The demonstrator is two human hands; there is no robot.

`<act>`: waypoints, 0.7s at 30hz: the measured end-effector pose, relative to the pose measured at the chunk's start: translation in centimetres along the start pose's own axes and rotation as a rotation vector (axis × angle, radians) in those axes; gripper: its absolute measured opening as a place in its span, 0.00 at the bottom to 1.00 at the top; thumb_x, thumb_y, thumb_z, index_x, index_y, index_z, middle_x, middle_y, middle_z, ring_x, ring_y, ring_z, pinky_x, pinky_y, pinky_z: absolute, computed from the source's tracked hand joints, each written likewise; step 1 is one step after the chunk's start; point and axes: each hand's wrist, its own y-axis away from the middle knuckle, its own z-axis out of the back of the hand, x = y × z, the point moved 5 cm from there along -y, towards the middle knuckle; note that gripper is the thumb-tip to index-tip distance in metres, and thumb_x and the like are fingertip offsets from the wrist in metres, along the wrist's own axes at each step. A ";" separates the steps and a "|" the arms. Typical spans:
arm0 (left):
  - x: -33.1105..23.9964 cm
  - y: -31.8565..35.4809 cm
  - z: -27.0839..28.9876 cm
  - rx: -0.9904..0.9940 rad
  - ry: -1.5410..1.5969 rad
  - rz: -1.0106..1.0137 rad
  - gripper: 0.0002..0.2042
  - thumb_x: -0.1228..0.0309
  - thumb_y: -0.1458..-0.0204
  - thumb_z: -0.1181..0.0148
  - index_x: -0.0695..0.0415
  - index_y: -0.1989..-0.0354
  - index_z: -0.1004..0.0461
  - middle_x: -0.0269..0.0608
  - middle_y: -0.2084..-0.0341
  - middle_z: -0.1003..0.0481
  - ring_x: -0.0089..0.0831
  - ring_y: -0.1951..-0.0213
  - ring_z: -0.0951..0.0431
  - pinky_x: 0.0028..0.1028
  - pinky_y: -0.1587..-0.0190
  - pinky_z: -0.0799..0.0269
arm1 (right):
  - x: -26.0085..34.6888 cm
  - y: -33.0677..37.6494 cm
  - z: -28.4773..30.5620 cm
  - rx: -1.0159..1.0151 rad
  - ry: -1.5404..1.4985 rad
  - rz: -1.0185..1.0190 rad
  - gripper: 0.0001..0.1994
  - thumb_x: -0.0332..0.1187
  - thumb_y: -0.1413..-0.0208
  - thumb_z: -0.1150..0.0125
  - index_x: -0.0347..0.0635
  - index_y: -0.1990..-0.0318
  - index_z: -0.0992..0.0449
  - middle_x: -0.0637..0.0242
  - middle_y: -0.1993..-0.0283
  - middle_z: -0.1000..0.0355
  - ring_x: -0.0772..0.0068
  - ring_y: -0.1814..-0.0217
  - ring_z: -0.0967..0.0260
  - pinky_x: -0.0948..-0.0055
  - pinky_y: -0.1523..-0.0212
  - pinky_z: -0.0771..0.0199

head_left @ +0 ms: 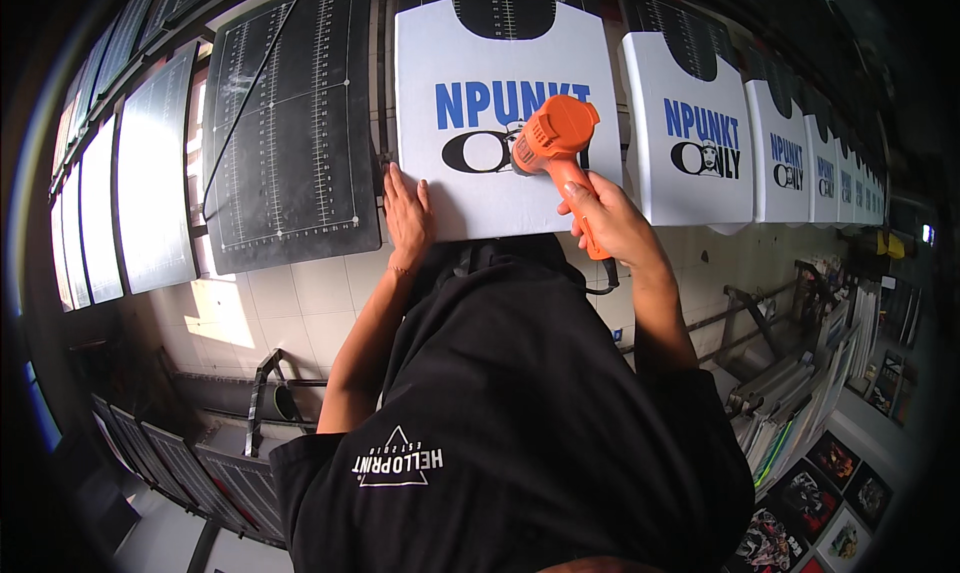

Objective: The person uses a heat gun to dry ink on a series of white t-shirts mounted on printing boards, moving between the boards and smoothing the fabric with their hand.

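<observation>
An orange heat gun (556, 138) is in my right hand (608, 220), fingers wrapped round its handle. Its nozzle is over the printed lettering of a white T-shirt (470, 53), hiding part of the blue and black print. The shirt lies flat over a dark printing board, whose top shows in the neck opening. My left hand (408, 213) rests at the shirt's lower left edge, fingers stretched out and holding nothing. A dark cord hangs from the heat gun's handle end.
To the left is a bare black board (290, 143) with white ruler marks, a thin rod (262, 68) slanting across it. More white printed shirts (690, 198) on boards line up to the right. Stacked frames (800, 393) and printed pictures (835, 483) are at the lower right.
</observation>
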 end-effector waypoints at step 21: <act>-4.9 -10.9 -3.0 -0.022 -0.235 -0.282 0.31 0.55 0.39 0.62 0.67 0.34 0.50 0.56 0.33 0.50 0.48 0.31 0.55 0.41 0.31 0.62 | 0.4 -0.5 0.2 -0.003 -0.056 0.030 0.22 0.47 0.36 0.54 0.32 0.51 0.33 0.62 0.64 0.30 0.82 0.75 0.35 0.81 0.78 0.30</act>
